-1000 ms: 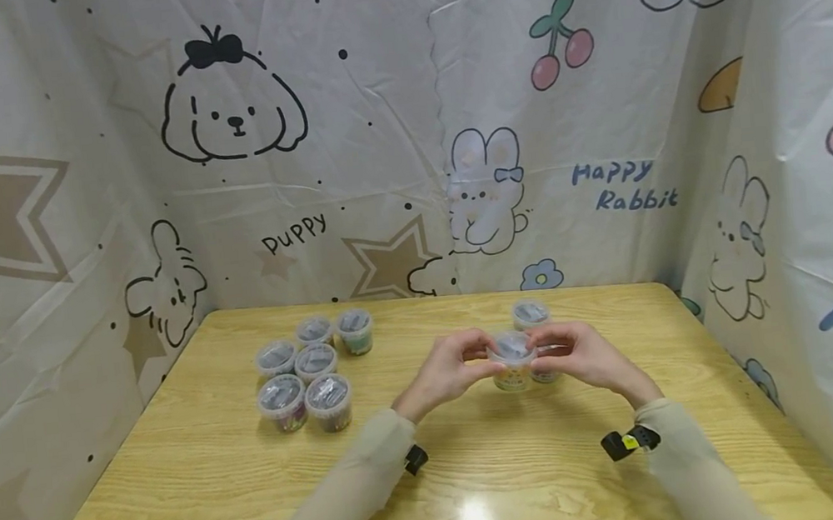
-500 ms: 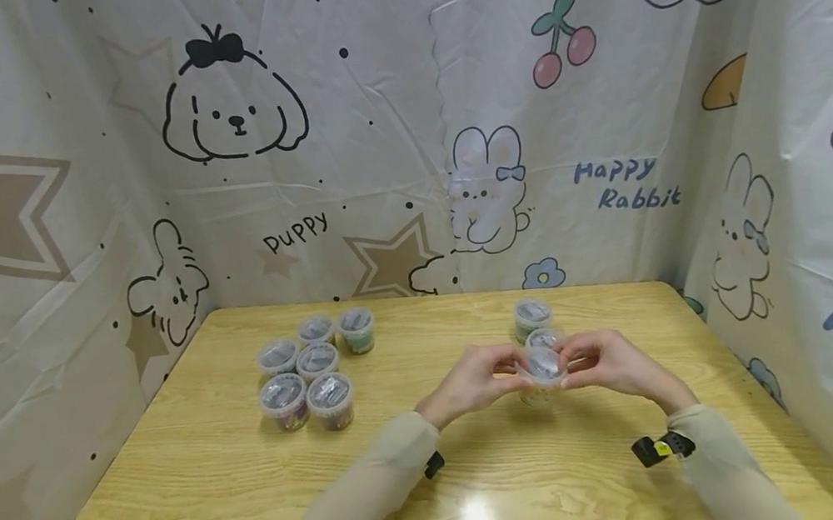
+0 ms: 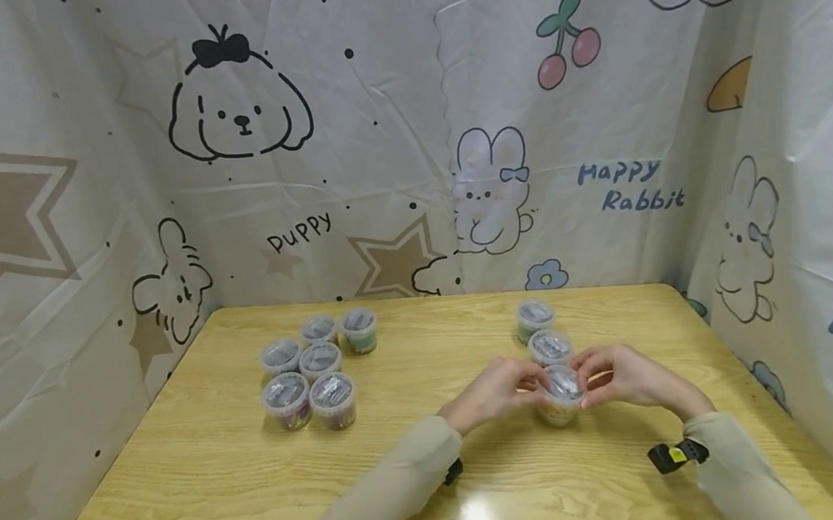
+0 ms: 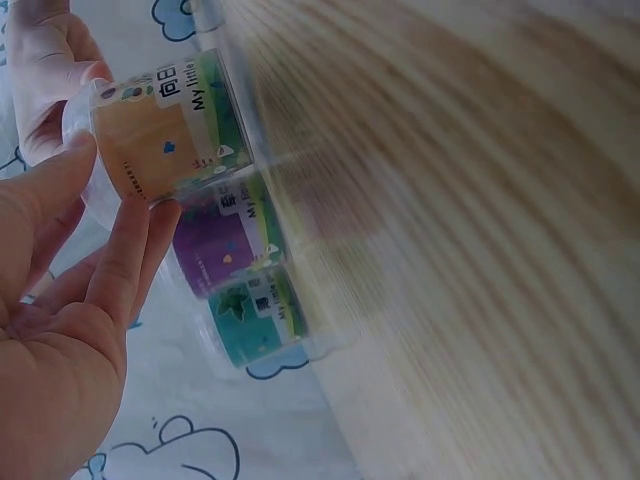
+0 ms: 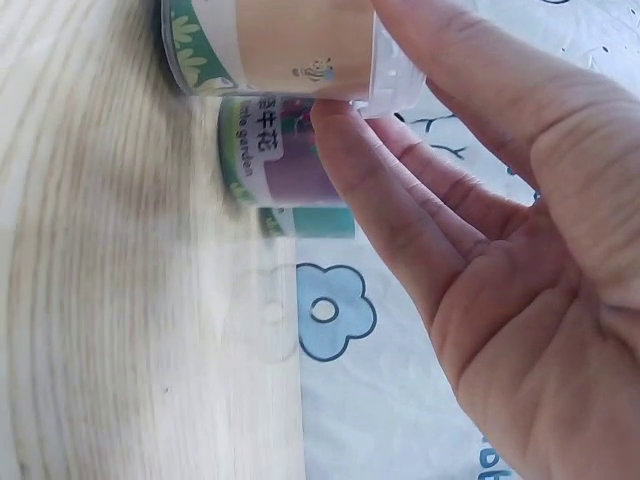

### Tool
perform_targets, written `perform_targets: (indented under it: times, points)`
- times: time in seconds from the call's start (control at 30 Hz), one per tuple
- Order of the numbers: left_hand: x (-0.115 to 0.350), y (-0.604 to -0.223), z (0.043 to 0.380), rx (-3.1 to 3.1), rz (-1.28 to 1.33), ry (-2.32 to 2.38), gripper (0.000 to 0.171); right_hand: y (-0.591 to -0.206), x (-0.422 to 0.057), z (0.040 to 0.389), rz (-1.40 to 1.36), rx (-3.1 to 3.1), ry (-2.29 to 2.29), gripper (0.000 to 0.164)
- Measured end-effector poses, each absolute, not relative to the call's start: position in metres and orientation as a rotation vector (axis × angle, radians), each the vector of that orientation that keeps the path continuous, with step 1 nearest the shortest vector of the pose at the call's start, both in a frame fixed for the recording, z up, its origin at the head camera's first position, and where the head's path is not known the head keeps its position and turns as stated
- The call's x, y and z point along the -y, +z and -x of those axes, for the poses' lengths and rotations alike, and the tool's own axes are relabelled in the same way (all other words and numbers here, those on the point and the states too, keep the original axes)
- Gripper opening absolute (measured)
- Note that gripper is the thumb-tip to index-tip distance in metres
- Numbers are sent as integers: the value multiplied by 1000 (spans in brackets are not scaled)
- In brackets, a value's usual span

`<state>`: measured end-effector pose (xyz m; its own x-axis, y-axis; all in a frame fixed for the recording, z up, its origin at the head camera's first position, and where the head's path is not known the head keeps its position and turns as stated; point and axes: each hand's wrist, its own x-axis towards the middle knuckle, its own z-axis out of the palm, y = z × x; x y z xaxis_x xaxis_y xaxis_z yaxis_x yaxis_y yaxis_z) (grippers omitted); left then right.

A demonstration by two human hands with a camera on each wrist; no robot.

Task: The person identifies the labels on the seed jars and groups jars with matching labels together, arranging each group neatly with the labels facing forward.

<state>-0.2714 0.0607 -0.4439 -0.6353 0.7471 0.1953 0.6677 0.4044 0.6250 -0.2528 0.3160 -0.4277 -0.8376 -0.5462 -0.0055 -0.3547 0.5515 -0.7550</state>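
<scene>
Left hand (image 3: 500,390) and right hand (image 3: 627,378) are both pinching the orange cup (image 3: 560,405) from opposite sides, thumb and fingers bearing on its lid rim and upper wall. Each grip is closing around that cup. The cup is standing upright at the near end of a row on the right half of the table (image 3: 183,500); whether its base is touching the wood, cannot tell.

Just beyond it the purple cup (image 3: 550,348) is standing, and farthest back the green cup (image 3: 535,320); the three are forming a nearly straight line running away from the person. Left wrist view: labels are reading "My little" on the side walls.

Well apart, on the left half, six cups (image 3: 320,360) are standing upright in a loose cluster, the far right one showing green. Lids are letting something grey and shiny show through.

Beige sleeves (image 3: 379,494) are covering both forearms; a black strap (image 3: 678,455) with a yellow patch is hanging at the right wrist. A printed cloth (image 3: 375,147) is enclosing the table at back and sides.
</scene>
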Motion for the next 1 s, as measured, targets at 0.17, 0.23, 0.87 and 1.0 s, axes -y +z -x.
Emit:
perform_targets:
  times: [0.17,0.23,0.87,1.0]
  points:
    - [-66,-446,271,-2540,-1276,1014,19,-431,-322,252,733,-2542,-1171,19]
    - [-68,-447,271,-2557,-1287,992,18,-432,-324,253,737,-2535,-1176,19]
    - [-73,-448,270,-2631,-1337,947,18,-432,-333,254,731,-2495,-1153,20]
    - [-74,-448,269,-2628,-1330,936,18,-432,-333,254,757,-2486,-1122,21]
